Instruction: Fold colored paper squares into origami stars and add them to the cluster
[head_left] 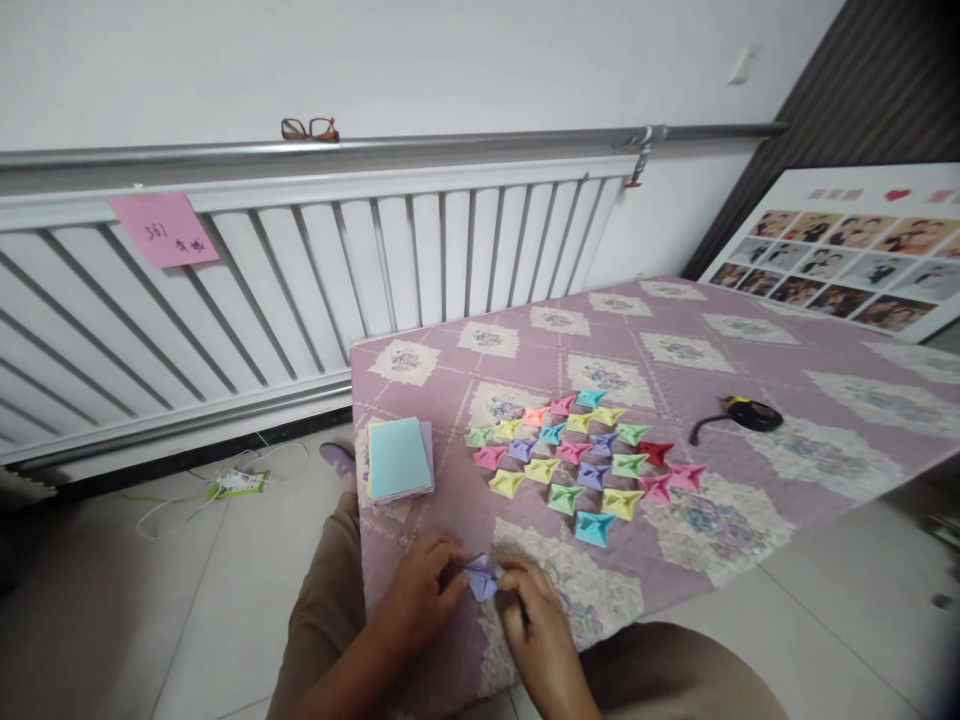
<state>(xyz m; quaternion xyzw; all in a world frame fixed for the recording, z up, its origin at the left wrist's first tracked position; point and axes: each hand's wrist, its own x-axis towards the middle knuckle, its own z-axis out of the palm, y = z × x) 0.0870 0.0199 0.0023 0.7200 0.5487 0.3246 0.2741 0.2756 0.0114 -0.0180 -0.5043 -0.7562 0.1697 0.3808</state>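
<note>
A small folded purple paper piece [481, 578] is between my two hands near the front edge of the cloth-covered table. My left hand [426, 590] pinches its left side with thumb and fingers. On the right side, the fingertips of my right hand [534, 606] close on it. Beyond my hands lie several folded paper boats [594, 528] in rows, coloured blue, green, yellow, pink, purple, orange and red. Left of them is a stack of square paper sheets [399, 458], light blue on top, with purple and yellow edges showing beneath.
A black coiled tape or strap [754, 414] lies on the patterned tablecloth [465, 390] at the right. A photo board [847, 250] stands at the far right. Behind the table runs a white radiator [427, 250]; glasses [310, 129] rest on its pipe. A power strip [238, 484] lies on the floor.
</note>
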